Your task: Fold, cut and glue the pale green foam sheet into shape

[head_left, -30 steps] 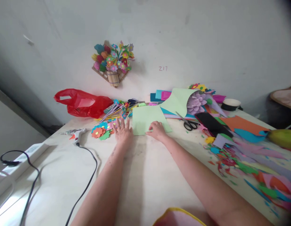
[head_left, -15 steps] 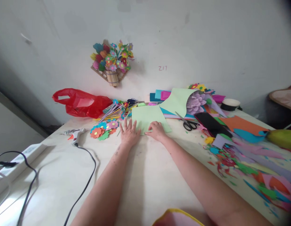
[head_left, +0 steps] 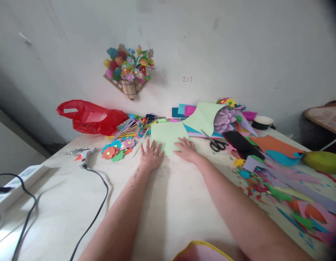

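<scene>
A pale green foam sheet [head_left: 169,136] lies flat on the table in front of me. My left hand [head_left: 151,156] rests on its near left corner with the fingers spread. On the near right part of the sheet lies my right hand [head_left: 186,149], flat, its fingers apart and holding nothing. A thin green strip [head_left: 140,143] lies just left of the sheet. Black-handled scissors [head_left: 216,145] are to the right of my right hand. Several foam flower shapes [head_left: 117,149] are piled left of my left hand.
A glue gun [head_left: 87,156] with a trailing cord and a white power strip [head_left: 29,174] are at left. Behind are a red plastic bag [head_left: 94,119] and a rolled green sheet [head_left: 203,117] around a purple flower [head_left: 224,120]. A phone [head_left: 242,145] and foam scraps [head_left: 279,192] cover the right side.
My right hand has opened from a pinch at the sheet's near edge and now lies flat, slightly farther right. The left hand stays on the sheet. The view has shifted slightly.
</scene>
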### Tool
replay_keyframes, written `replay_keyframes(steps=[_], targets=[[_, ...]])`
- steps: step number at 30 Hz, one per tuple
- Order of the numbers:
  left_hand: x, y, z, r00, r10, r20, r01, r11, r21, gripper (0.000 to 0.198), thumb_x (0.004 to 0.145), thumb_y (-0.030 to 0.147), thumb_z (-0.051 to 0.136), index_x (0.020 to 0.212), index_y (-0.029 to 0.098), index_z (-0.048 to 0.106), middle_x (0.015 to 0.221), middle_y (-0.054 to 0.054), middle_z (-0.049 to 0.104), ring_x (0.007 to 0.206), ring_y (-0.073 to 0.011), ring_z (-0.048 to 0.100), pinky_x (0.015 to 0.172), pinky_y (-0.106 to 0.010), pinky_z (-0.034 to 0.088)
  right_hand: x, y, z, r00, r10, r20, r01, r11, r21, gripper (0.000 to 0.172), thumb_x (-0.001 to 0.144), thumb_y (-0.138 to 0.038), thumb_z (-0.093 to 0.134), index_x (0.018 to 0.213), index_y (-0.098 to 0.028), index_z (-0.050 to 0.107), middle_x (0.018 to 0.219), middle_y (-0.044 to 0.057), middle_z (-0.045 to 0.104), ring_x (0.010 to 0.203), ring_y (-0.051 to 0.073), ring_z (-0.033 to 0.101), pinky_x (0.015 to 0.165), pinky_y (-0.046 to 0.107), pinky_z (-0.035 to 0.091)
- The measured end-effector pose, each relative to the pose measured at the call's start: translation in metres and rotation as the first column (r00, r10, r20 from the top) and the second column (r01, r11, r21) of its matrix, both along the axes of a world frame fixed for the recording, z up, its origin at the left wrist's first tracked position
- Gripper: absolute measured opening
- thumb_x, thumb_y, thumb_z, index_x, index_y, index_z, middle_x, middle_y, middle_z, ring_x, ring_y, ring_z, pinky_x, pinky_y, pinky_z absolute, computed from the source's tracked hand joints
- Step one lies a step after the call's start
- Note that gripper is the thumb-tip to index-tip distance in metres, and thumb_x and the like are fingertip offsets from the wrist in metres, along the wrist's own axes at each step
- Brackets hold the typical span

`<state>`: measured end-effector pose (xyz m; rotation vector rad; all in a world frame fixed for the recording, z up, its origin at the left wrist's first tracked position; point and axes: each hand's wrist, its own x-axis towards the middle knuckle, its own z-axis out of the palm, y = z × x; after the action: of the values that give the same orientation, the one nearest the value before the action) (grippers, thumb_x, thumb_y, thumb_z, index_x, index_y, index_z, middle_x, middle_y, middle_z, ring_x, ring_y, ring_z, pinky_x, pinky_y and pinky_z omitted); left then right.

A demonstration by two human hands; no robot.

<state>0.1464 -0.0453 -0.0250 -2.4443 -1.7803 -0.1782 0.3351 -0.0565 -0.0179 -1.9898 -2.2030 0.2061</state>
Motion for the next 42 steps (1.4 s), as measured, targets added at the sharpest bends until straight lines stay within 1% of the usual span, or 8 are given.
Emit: replay_keyframes(steps=[4, 10, 18, 21, 24, 28, 34, 42], targets=[[-0.001, 0.002, -0.001, 1.000, 0.001, 0.010, -0.001, 1.000, -0.001, 0.054, 0.081, 0.051, 0.016, 0.131, 0.031, 0.027, 0.142, 0.001, 0.017, 0.129, -0.0241, -0.010, 0.098, -0.053, -0.010, 0.021, -0.002, 0.004, 0.998, 0.020, 0.060, -0.013, 0.992, -0.125, 0.056, 0.082, -0.052, 0.026, 0.133, -0.030, 0.021, 0.143, 0.000, 0.003, 0.129, 0.022, -0.005, 0.102, 0.044, 0.001], [-0.001, 0.002, -0.002, 1.000, -0.005, 0.017, 0.004, 1.000, 0.024, 0.054, 0.082, 0.050, 0.017, 0.130, 0.030, 0.029, 0.142, 0.000, 0.017, 0.128, -0.0240, -0.011, 0.098, -0.053, -0.011, 0.033, -0.005, 0.007, 0.993, 0.030, 0.115, -0.009, 0.983, -0.184, 0.055, 0.083, -0.048, 0.021, 0.135, -0.029, 0.016, 0.143, -0.003, 0.002, 0.129, 0.018, -0.009, 0.103, 0.043, -0.003], [0.001, -0.001, 0.004, 1.000, 0.021, 0.012, -0.022, 0.994, 0.105, 0.056, 0.079, 0.051, 0.026, 0.130, 0.028, 0.029, 0.142, -0.002, 0.014, 0.128, -0.0257, -0.010, 0.097, -0.054, -0.013, 0.026, -0.003, -0.004, 0.995, 0.012, 0.104, 0.003, 0.990, -0.142, 0.056, 0.084, -0.047, 0.014, 0.136, -0.026, 0.012, 0.143, -0.002, 0.003, 0.129, 0.019, -0.005, 0.104, 0.039, 0.000], [0.001, -0.001, 0.005, 1.000, 0.015, 0.021, -0.018, 0.993, 0.120, 0.056, 0.079, 0.049, 0.028, 0.131, 0.027, 0.028, 0.142, -0.003, 0.015, 0.128, -0.0260, -0.010, 0.097, -0.055, -0.012, 0.022, -0.006, -0.001, 0.995, -0.027, 0.101, 0.039, 0.992, -0.118, 0.056, 0.084, -0.048, 0.014, 0.135, -0.026, 0.014, 0.143, -0.001, 0.003, 0.129, 0.021, -0.005, 0.103, 0.042, -0.001], [0.001, 0.000, 0.003, 1.000, -0.002, 0.027, -0.001, 0.993, 0.115, 0.055, 0.080, 0.048, 0.027, 0.131, 0.027, 0.028, 0.142, -0.003, 0.016, 0.129, -0.0254, -0.010, 0.098, -0.054, -0.012, 0.013, -0.011, 0.005, 0.991, -0.062, 0.120, 0.068, 0.997, -0.045, 0.059, 0.083, -0.051, 0.018, 0.135, -0.025, 0.017, 0.143, 0.001, 0.003, 0.129, 0.021, -0.008, 0.102, 0.042, -0.004], [0.001, 0.003, -0.001, 0.999, -0.017, 0.027, 0.016, 0.998, 0.063, 0.053, 0.081, 0.044, 0.024, 0.131, 0.028, 0.027, 0.142, -0.001, 0.015, 0.128, -0.0237, -0.011, 0.098, -0.053, -0.012, -0.007, -0.014, 0.008, 0.994, -0.031, 0.107, 0.030, 1.000, 0.004, 0.063, 0.081, -0.055, 0.020, 0.135, -0.022, 0.016, 0.143, 0.002, 0.001, 0.129, 0.020, -0.008, 0.103, 0.037, -0.002], [0.002, 0.003, -0.001, 1.000, -0.023, 0.019, 0.023, 1.000, 0.018, 0.054, 0.082, 0.048, 0.014, 0.132, 0.029, 0.025, 0.142, 0.000, 0.016, 0.128, -0.0231, -0.012, 0.098, -0.053, -0.012, -0.023, -0.007, 0.003, 1.000, 0.005, 0.029, -0.002, 0.996, -0.094, 0.059, 0.082, -0.052, 0.022, 0.135, -0.027, 0.015, 0.143, 0.001, 0.001, 0.129, 0.021, -0.003, 0.103, 0.036, 0.005], [0.002, 0.002, 0.000, 1.000, -0.018, 0.014, 0.017, 1.000, 0.015, 0.058, 0.080, 0.054, 0.015, 0.131, 0.028, 0.027, 0.141, -0.001, 0.017, 0.129, -0.0246, -0.010, 0.098, -0.053, -0.012, 0.001, -0.003, 0.006, 0.999, 0.031, 0.030, -0.024, 0.979, -0.203, 0.053, 0.084, -0.045, 0.022, 0.134, -0.032, 0.012, 0.143, -0.002, -0.003, 0.129, 0.020, -0.009, 0.103, 0.039, 0.000]])
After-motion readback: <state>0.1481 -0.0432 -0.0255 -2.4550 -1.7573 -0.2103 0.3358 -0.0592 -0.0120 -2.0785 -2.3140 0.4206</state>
